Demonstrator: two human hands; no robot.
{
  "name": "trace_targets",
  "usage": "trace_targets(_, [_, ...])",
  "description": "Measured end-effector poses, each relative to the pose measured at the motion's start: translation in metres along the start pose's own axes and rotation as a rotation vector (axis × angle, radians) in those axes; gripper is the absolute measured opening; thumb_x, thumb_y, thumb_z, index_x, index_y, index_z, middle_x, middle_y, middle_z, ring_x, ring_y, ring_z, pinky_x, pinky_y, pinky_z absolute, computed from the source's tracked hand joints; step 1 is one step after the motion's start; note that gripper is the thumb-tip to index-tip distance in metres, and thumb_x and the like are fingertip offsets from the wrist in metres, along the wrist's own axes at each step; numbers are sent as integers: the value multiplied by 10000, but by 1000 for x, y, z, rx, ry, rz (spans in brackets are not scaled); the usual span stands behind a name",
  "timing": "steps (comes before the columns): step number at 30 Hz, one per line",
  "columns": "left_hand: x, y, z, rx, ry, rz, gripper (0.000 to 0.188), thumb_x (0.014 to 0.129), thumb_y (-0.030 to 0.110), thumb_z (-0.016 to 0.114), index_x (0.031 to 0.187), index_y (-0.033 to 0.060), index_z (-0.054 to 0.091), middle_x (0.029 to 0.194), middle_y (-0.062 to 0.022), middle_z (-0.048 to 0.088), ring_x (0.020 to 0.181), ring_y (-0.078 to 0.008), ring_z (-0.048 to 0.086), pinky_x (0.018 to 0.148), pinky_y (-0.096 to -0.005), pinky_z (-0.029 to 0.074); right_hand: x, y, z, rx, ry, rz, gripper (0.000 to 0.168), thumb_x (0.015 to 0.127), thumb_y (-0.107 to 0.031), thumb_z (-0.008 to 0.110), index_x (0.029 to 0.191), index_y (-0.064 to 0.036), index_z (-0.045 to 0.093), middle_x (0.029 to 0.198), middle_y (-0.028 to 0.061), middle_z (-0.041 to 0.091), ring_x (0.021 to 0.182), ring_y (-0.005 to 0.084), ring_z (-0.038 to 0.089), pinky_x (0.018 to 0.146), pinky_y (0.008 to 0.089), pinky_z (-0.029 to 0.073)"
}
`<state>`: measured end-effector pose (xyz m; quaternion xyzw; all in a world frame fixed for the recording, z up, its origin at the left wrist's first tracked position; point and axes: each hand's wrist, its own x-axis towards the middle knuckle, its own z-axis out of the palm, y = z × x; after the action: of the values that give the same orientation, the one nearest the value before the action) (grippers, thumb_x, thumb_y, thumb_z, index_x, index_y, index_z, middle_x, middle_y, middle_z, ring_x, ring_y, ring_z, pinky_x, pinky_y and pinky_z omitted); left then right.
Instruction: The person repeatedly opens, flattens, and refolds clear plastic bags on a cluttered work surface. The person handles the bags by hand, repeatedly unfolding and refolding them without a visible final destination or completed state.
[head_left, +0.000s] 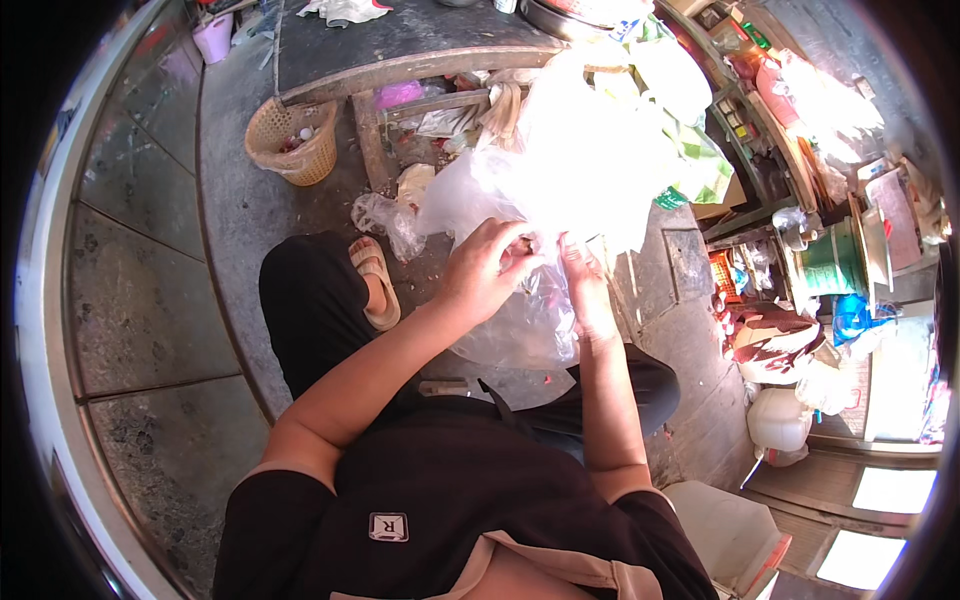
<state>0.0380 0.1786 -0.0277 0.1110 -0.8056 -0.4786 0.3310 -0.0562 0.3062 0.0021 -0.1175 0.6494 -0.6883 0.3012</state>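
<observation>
My left hand (491, 266) is curled over a small brownish thing (525, 246) at its fingertips, too small to name. My right hand (583, 274) grips the edge of a clear plastic bag (525, 326), which hangs between my forearms above the floor. Beyond the hands, more pale plastic sheeting or bags (480, 187) run into a strongly overexposed area, where outlines are lost. A crumpled clear bag (390, 225) lies on the floor past my sandalled foot.
A yellow woven plastic basket (311, 150) with waste in it stands beside a dark-topped wooden table (420, 56). Crowded shelves (780, 150) line the right. Nearer are a white plastic jug (780, 418) and a large pale container (720, 521). Glass panels (157, 300) stand at left.
</observation>
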Motion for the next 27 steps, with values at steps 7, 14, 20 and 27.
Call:
trace_targets(7, [2, -25, -13, -628, -91, -395, 101, 906, 79, 638, 990, 25, 657, 884, 1, 649, 742, -55, 581, 669, -222, 488, 0, 7, -21, 141, 96, -3, 294, 973, -274, 574, 1146, -45, 636, 1057, 16, 646, 976, 102, 573, 907, 265, 440])
trace_targets(14, [-17, -52, -26, 234, -70, 88, 301, 753, 69, 744, 1048, 77, 687, 1067, -88, 625, 983, -241, 599, 880, -341, 481, 17, 6, -49, 79, 131, -90, 239, 975, -271, 572, 1070, -66, 651, 981, -11, 635, 891, 86, 560, 819, 248, 449])
trace_targets(20, [-17, 6, 20, 24, -37, 131, 165, 782, 111, 752, 898, 52, 650, 897, -83, 617, 768, -203, 609, 668, -290, 492, 10, 4, -26, 192, 150, -37, 258, 971, -270, 576, 1095, -49, 623, 1037, 37, 641, 929, 106, 561, 839, 278, 448])
trace_targets(27, [-26, -35, -1, -50, -27, 24, 94, 817, 69, 703, 853, 24, 630, 774, -97, 628, 655, -229, 601, 608, -318, 474, 29, 21, -65, 221, 170, -113, 380, 971, -296, 573, 1216, -6, 587, 1171, 61, 608, 1077, 157, 547, 938, 294, 426])
